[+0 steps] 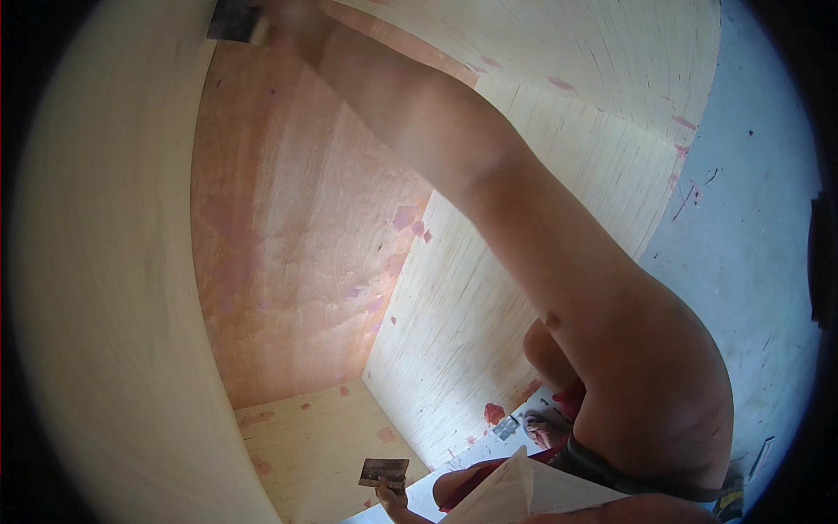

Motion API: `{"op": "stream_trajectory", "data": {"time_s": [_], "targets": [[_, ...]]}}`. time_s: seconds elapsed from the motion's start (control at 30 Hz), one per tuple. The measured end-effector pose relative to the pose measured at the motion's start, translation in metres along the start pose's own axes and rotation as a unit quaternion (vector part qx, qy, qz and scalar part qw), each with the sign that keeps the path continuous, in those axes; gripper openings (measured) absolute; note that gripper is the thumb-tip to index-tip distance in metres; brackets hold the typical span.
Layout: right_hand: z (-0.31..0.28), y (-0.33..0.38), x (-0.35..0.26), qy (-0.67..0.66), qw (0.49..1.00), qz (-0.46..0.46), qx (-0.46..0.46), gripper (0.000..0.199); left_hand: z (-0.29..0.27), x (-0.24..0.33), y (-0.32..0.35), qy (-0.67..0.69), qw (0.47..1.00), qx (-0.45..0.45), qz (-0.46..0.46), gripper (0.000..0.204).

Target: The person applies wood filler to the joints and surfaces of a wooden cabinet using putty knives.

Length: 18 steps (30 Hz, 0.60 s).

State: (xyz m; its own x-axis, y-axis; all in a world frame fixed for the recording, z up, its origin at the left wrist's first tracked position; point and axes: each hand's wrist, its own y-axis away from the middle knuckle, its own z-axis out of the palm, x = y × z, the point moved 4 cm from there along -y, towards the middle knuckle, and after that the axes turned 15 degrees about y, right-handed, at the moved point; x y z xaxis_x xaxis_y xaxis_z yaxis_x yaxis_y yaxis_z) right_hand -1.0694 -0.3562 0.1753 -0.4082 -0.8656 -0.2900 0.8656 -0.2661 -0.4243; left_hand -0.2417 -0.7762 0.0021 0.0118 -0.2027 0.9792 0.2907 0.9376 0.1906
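Note:
My right arm reaches across to the upper left, and my right hand [292,24], blurred and partly cut off by the top edge, is closed on a putty knife [234,19]. Its dark, wide blade is at the pale left panel [105,218], by the top of the reddish plywood panel [305,201]; I cannot tell whether it touches. Low in the view, my left hand [392,496] grips a flat rectangular scraper plate [384,472], dark and smeared on its face. The plate is held in front of the small end panel [323,428].
Pale plywood panels [489,288] with reddish filler patches [494,414] enclose the reddish panel. A grey floor [742,192] with scattered debris lies to the right. A small metallic piece [506,426] is beside my foot [546,431]. A yellow-and-black object [730,502] sits lower right.

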Motion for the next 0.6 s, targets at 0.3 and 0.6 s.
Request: {"op": "stream_trajectory", "data": {"time_s": [0.3, 0.6], "targets": [[-0.007, -0.048, 0.004, -0.064, 0.994, -0.022, -0.089, 0.035, 0.049, 0.011, 0.021, -0.021, 1.000, 0.004, 0.023, 0.043], [-0.013, 0.067, 0.000, -0.087, 0.975, 0.185, -0.092, 0.031, 0.113, -0.002, 0.029, -0.119, 0.968, -0.217, -0.032, 0.044]]}}
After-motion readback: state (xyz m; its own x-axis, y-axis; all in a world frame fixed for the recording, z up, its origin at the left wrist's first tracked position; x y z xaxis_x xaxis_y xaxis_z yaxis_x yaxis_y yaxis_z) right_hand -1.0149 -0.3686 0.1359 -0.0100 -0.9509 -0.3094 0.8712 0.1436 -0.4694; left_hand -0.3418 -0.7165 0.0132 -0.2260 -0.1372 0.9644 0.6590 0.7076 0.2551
